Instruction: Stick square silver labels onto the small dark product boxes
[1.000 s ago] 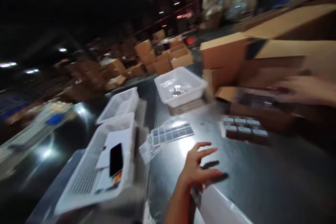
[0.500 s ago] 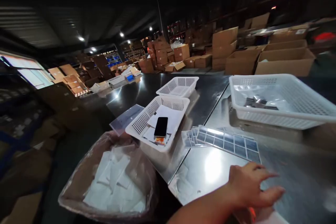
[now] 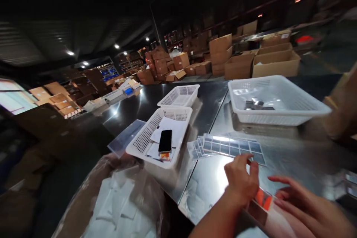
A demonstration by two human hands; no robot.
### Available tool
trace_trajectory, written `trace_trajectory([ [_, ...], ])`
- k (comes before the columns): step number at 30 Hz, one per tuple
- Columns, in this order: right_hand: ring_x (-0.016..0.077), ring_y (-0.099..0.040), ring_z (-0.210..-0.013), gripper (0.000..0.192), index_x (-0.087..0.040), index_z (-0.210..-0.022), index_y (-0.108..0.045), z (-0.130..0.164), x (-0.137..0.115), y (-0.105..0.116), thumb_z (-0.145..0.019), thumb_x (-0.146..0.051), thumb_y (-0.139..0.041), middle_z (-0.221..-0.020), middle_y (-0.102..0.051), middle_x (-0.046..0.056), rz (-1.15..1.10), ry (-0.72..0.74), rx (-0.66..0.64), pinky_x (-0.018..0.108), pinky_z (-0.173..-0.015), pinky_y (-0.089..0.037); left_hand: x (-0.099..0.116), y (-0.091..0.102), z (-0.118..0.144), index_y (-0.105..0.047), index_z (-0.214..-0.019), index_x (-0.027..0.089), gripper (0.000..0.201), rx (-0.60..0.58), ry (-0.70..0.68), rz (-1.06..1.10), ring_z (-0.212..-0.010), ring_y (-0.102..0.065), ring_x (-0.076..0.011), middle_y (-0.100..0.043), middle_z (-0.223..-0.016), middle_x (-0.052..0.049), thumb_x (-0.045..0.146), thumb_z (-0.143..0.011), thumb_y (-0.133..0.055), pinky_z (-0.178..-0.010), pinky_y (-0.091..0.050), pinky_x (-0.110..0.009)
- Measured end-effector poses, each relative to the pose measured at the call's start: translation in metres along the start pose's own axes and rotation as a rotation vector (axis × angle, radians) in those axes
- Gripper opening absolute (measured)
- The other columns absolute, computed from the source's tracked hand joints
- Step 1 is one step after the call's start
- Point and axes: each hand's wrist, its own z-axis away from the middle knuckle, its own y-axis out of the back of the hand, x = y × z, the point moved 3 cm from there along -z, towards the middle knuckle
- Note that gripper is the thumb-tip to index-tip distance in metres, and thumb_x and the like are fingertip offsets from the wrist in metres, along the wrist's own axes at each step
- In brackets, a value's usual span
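Observation:
My left hand (image 3: 242,181) hovers over the steel table (image 3: 295,152), fingers bent. Its fingertips are at the near edge of a fanned stack of grey label sheets (image 3: 228,145); I cannot tell whether they touch it. My right hand (image 3: 304,206) is at the lower right with fingers spread and holds nothing. Between and under the two hands lies a white packet with an orange label (image 3: 262,200), partly hidden by my left wrist.
A white basket (image 3: 139,145) holds a black phone (image 3: 165,140) on papers. An empty basket (image 3: 178,96) stands behind it. A larger basket (image 3: 281,117) holds bagged dark parts. A clear bag of white pouches (image 3: 122,200) hangs at the lower left. Cardboard boxes (image 3: 276,63) line the back.
The view swung left, then settled. My right hand has come into view at the lower right. My left hand drew back and curled toward the label sheets.

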Motion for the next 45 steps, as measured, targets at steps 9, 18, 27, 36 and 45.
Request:
trace_trajectory([
  [9, 0.0273, -0.075, -0.085, 0.029, -0.022, -0.102, -0.079, 0.010, -0.046, 0.006, -0.086, -0.042, -0.066, -0.096, -0.080, 0.012, -0.047, -0.007, -0.039, 0.039, -0.077, -0.061, -0.010, 0.010, 0.000, -0.064, -0.068, 0.017, 0.054, -0.088, 0.334, -0.144, -0.069, -0.055, -0.0170, -0.064, -0.067, -0.005, 0.042, -0.107, -0.035, -0.068, -0.035, -0.029],
  [18, 0.0188, -0.075, -0.076, 0.016, -0.020, -0.105, -0.079, 0.023, -0.036, -0.012, -0.091, -0.021, -0.071, -0.084, -0.080, 0.002, -0.029, -0.040, 0.034, 0.030, -0.075, -0.059, -0.008, 0.013, 0.005, -0.046, -0.056, 0.021, 0.056, -0.030, 0.256, -0.206, -0.058, -0.041, -0.0141, -0.044, -0.051, 0.003, 0.042, -0.107, -0.037, -0.061, -0.029, -0.028],
  [27, 0.0245, -0.068, -0.108, 0.020, -0.024, -0.095, -0.077, 0.048, -0.065, -0.014, -0.103, -0.024, -0.059, -0.106, -0.076, 0.007, 0.099, 0.671, 0.075, 0.044, -0.097, -0.054, -0.024, 0.015, -0.009, -0.052, -0.056, 0.021, 0.051, -0.017, 0.311, -0.303, -0.058, -0.044, -0.0168, -0.056, -0.057, -0.003, 0.043, -0.101, -0.048, -0.062, -0.025, -0.030],
  [36, 0.0222, -0.066, -0.097, 0.024, -0.024, -0.096, -0.075, 0.037, -0.047, 0.126, -0.103, -0.040, -0.059, -0.097, -0.069, 0.007, 0.341, 0.318, 0.519, 0.039, -0.092, -0.055, -0.015, 0.012, -0.002, -0.047, -0.051, 0.022, 0.048, -0.163, 0.152, -0.252, -0.055, -0.040, -0.0170, -0.049, -0.051, -0.002, 0.041, -0.095, -0.052, -0.063, -0.020, -0.031],
  [45, 0.0390, -0.052, -0.138, 0.091, -0.011, -0.160, -0.035, -0.009, 0.037, 0.134, -0.083, -0.033, -0.078, -0.147, -0.058, 0.023, 0.600, 0.011, 0.019, 0.055, -0.114, -0.039, -0.022, 0.001, 0.003, -0.067, -0.064, 0.023, 0.047, -0.230, 0.126, -0.114, -0.060, -0.055, -0.0199, -0.054, -0.051, -0.002, 0.046, -0.097, -0.042, -0.066, -0.034, -0.031],
])
